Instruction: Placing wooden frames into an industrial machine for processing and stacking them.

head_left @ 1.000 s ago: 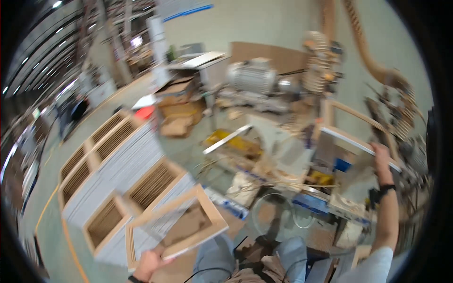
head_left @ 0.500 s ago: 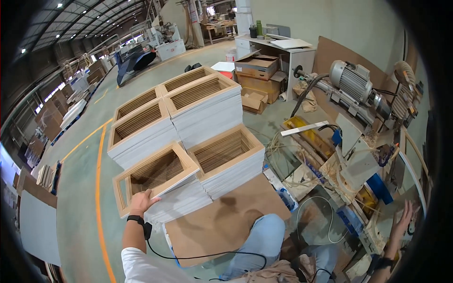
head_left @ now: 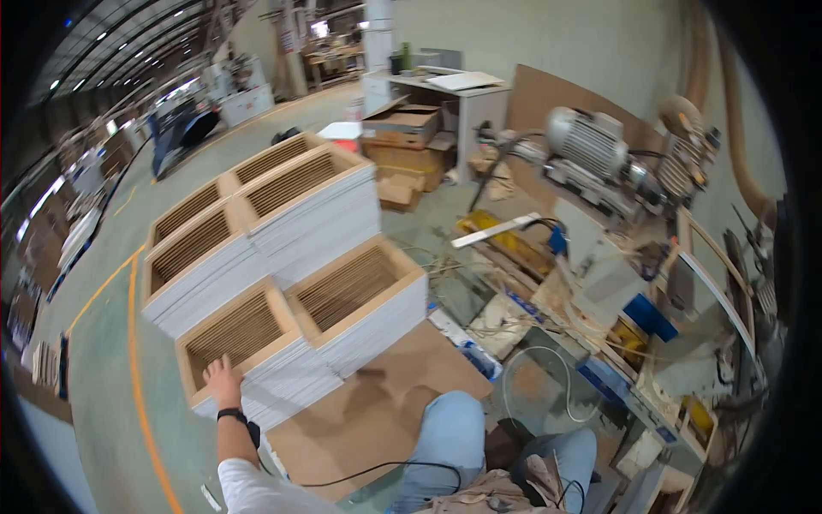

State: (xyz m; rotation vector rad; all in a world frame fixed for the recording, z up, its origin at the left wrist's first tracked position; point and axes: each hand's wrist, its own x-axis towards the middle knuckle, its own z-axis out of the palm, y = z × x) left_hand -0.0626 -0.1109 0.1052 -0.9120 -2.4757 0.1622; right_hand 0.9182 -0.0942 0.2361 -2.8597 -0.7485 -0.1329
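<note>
My left hand (head_left: 223, 382) rests at the near left corner of the front left stack of wooden frames (head_left: 272, 319). Its fingers are stretched out and slightly apart over the frame's inner edge, and nothing is gripped. The top frame has a bare wood face and lies level on the white-edged frames beneath it. Against its right side stands another stack of frames (head_left: 409, 272), its opening showing the layered inner edges. A dark band with a small device sits on my left wrist. My right hand is outside the picture.
Taller frame stacks (head_left: 317, 214) stand behind. Brown board (head_left: 377, 403) lies before my knees. To the right are a grey electric motor (head_left: 591, 141), a white strip (head_left: 495, 230), a loose hose (head_left: 548, 349) and scattered wood scraps. Cardboard boxes (head_left: 401, 128) sit by a desk. A cable crosses my lap.
The top frame, earlier tilted and askew, now sits flush on its stack. My left hand has loosened from its edge. My right hand has left the view, which has turned rightward.
</note>
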